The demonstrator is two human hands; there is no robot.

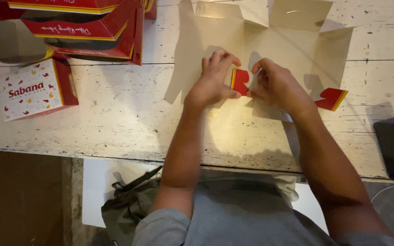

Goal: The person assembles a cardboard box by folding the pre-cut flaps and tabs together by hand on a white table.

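1. While folded red boxes (pixel 87 32) pile far left with a white spotted box (pixel 35 91), nothing blocks the hands.
2. Flat cardboard blank (pixel 292 50) lies mid-table (pixel 115 123).
3. Left hand (pixel 213 84) and right hand (pixel 277 86) pinch its red tab (pixel 241 82), fingers closed.

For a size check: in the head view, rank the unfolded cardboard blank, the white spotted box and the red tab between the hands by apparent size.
1. Unfolded cardboard blank, largest.
2. White spotted box.
3. Red tab between left hand and right hand, smallest, partly hidden by fingers.
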